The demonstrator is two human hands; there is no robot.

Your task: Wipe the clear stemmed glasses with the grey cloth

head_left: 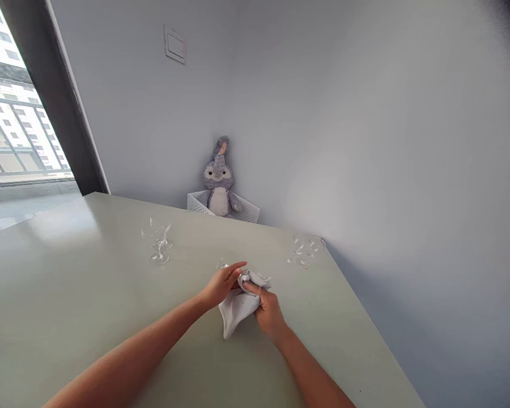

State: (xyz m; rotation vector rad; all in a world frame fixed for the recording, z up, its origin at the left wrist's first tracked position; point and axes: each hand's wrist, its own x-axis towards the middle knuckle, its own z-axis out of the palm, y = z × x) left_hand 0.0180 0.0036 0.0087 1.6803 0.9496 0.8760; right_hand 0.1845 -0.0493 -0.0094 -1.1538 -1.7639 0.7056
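Note:
Low over the table, my two hands are close together around a pale cloth and a clear stemmed glass. My left hand [221, 285] is closed around the glass [222, 264], part of which shows beyond the fingers; the rest is hidden by the hand and cloth. With thumb and fingers my right hand [271, 314] presses the white-grey cloth [238, 309] against a shiny part of the glass. One corner of the cloth hangs down toward me.
Stemmed glasses [159, 258] stand upright at the left of the pale green table [110, 317]. More clear glasses [301, 245] stand at the right, near the table's edge and wall. Behind the far edge, a plush rabbit [219, 177] sits in a white perforated basket [250, 212].

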